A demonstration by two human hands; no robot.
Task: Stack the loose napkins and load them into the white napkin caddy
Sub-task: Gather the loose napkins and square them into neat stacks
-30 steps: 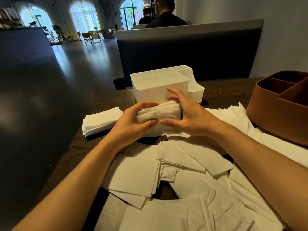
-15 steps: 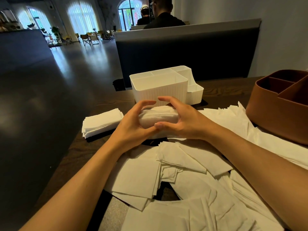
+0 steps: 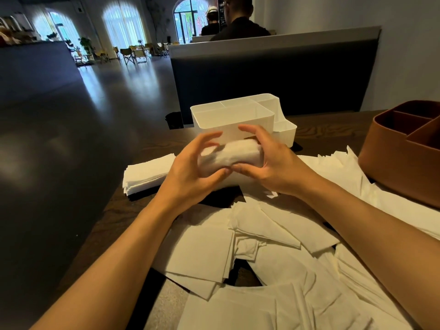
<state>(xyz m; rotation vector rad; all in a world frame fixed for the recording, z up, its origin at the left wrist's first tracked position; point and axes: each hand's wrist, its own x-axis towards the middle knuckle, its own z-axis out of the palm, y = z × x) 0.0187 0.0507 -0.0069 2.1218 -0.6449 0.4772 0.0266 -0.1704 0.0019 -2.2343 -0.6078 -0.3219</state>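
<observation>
A thick bundle of white napkins [image 3: 229, 157] is held between both hands just in front of the white napkin caddy [image 3: 233, 120]. My left hand [image 3: 190, 170] grips its left end, thumb below and fingers curled over the top. My right hand [image 3: 271, 163] grips the right end the same way. The caddy's large front compartment shows nothing inside. Loose napkins [image 3: 273, 246] lie scattered over the dark wooden table [image 3: 328, 126] below my forearms. A squared stack of napkins [image 3: 147, 172] sits to the left of my hands.
A brown leather compartment caddy [image 3: 404, 148] stands at the right. The table's left edge drops to a dark floor. Behind the table runs a dark booth partition [image 3: 273, 75], with two seated people beyond it.
The bundle has been squeezed from a fanned stack into a compact, rounded wad and lifted slightly toward the caddy. Both hands have kept their hold on its ends.
</observation>
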